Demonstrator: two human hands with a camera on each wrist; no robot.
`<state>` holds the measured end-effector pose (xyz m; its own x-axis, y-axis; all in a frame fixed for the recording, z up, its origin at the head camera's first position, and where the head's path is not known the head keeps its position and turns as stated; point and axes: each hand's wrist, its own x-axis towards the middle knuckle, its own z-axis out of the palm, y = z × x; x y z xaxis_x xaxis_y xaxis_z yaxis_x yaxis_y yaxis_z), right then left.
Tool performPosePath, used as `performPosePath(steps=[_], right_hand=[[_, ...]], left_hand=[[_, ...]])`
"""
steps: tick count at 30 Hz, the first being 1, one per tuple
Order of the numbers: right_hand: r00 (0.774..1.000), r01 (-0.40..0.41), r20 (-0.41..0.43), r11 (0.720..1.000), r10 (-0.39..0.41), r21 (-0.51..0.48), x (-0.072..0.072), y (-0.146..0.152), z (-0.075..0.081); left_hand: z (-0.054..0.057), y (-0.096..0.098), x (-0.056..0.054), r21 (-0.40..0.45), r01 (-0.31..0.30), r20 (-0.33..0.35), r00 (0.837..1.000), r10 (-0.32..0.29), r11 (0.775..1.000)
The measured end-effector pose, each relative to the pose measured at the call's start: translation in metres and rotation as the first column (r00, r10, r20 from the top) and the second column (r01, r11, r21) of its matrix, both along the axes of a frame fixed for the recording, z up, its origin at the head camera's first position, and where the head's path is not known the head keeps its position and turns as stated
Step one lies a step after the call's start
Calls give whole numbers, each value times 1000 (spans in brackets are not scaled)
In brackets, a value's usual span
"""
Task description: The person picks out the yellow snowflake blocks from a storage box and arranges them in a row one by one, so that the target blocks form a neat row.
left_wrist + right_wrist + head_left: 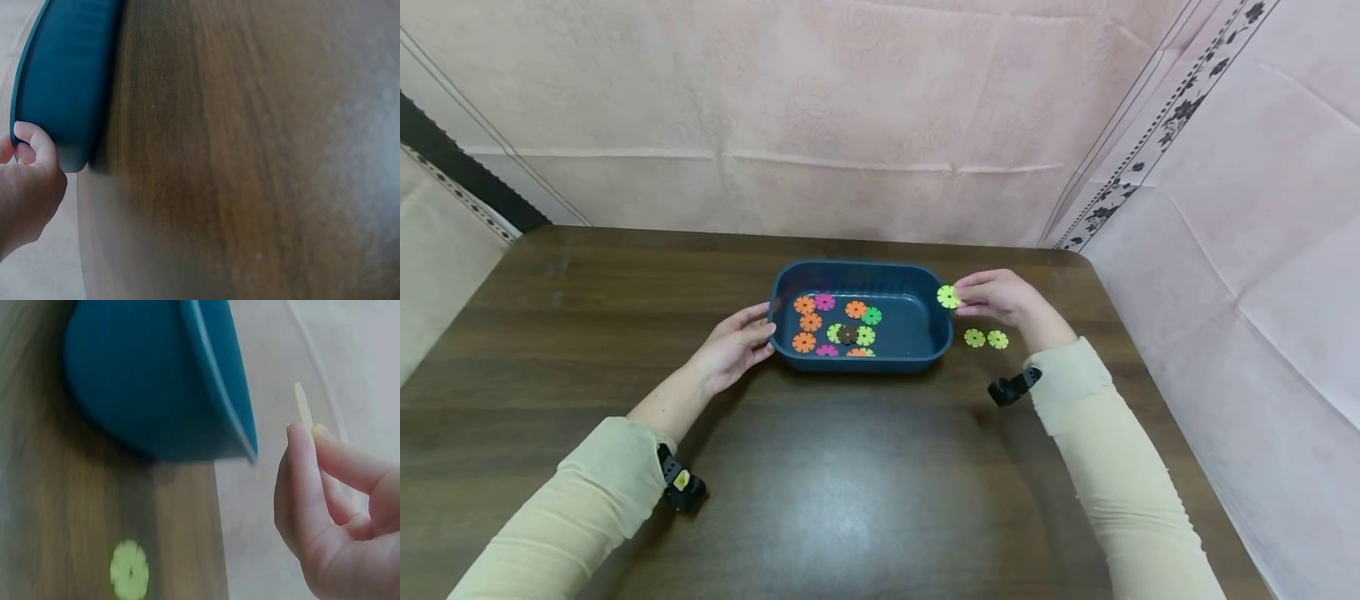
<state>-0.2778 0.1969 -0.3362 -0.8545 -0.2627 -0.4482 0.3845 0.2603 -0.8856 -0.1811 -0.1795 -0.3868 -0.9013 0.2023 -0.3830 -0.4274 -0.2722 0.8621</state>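
Grips the left end of the blue tray [913,325] with the left hand [730,354], thumb and fingers bent at the rim. Pinches a notched yellow-green disc [949,297] between thumb and fingers of the right hand [996,297], at the tray's right end. In the head view, overlaps the rim there and turns a round, flat face toward the camera; in the right wrist view, stands nearly edge-on and steep, leaning slightly left at the top, apart from the tray. Across the table [850,467], runs left to right with the tray's long axis, roughly along the far edge. Just right of the tray, has a second disc [974,337] and a third disc [997,339] lying flat, side by side. Inside, mostly toward the left, contains orange discs [810,322], plus magenta, green, yellow-green and brown ones.
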Motion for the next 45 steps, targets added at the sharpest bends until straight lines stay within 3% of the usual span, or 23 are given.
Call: performPosePath(steps=[7, 19, 28, 37, 45], right_hand=[[999, 43, 26, 997, -42, -66, 5, 36, -7], [990, 114, 88, 993, -111, -33, 7, 100, -30], [978, 166, 134, 986, -162, -16, 8, 120, -51], [987, 135, 70, 985, -143, 109, 7, 116, -58], [993, 114, 6, 953, -120, 280, 6, 109, -59]], left_hand=[[-6, -2, 0, 9, 1, -34, 999, -1, 1000], [-4, -2, 0, 13, 1, -26, 1000, -1, 1000], [-4, -2, -2, 12, 12, -25, 1000, -12, 1000], [-4, -2, -1, 10, 11, -23, 1000, -11, 1000], [-3, 0, -1, 12, 5, -23, 1000, -5, 1000]])
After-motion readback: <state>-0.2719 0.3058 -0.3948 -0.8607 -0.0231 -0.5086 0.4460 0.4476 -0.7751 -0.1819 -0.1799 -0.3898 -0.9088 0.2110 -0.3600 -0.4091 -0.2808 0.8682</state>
